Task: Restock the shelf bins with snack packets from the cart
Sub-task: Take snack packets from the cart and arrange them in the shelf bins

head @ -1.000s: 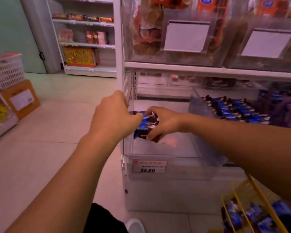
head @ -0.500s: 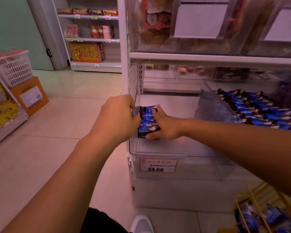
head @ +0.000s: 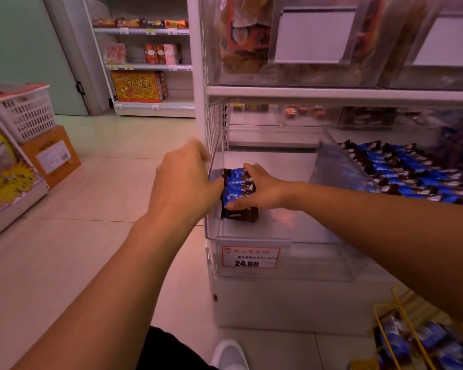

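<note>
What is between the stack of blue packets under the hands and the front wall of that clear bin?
In the head view, nothing: the bin floor is bare between the packets and the front wall.

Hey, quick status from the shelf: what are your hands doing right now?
Right hand gripping the blue snack packets inside the clear bin. Left hand at the stack's left side; grip unclear. Nothing blocking the bin.

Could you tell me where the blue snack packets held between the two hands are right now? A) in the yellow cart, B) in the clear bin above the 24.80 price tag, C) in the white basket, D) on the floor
B: the blue snack packets sit inside the clear bin, between the left hand and right hand.
</note>
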